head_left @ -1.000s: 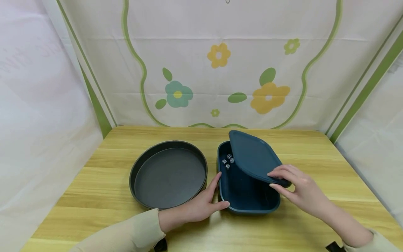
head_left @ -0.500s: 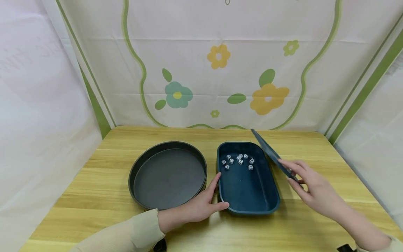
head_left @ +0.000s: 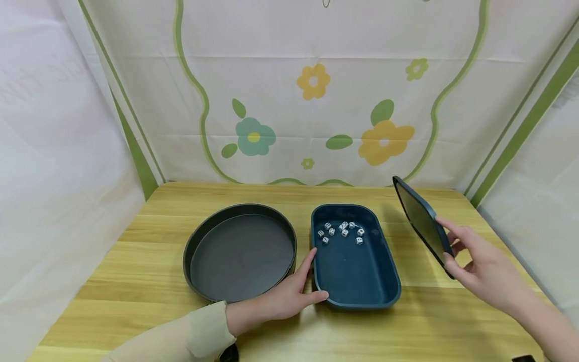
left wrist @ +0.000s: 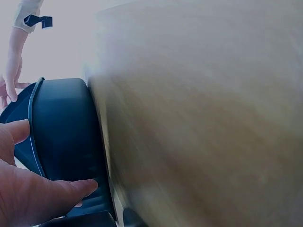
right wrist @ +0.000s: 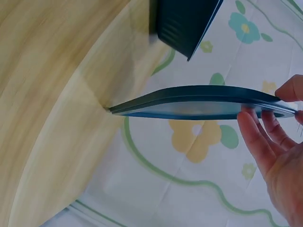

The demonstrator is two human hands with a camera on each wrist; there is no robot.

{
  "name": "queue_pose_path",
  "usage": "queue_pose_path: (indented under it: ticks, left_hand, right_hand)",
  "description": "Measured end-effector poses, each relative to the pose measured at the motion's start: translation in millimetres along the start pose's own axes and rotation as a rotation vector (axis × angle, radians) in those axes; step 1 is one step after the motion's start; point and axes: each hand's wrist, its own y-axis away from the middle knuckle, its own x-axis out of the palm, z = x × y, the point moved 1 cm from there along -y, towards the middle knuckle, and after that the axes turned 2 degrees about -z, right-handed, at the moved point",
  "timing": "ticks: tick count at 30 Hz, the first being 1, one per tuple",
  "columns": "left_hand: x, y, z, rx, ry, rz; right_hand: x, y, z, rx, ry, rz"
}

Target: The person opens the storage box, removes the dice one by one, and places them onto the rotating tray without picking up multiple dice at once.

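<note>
In the head view, one dark round pan (head_left: 242,256) and one blue box (head_left: 357,276) stand on the counter (head_left: 135,271); ten dice (head_left: 345,233) lie in the box's far half. The left hand (head_left: 287,299) touches the box's near left corner, its grip spread. The right hand's (head_left: 484,266) grip is clamped on one lid (head_left: 421,221), tilted right of the box.

The left wrist view shows two digits apart against the box.

The right wrist view shows thumb and fingers on opposite faces of the lid.
</note>
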Motion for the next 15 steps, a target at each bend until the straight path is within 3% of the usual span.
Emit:
queue_pose_path:
  ticks: [6,15]
  left_hand:
    - [-1.1,-0.1,-1.0,0.005,0.004,0.002]
    - [-1.3,0.7,-3.4,0.0,0.008,0.005]
  right_hand:
    - [-11.6,7.0,-4.6,0.085,0.069,-0.045]
    - [-19.6,22.2,-12.4,0.202,0.049,-0.16]
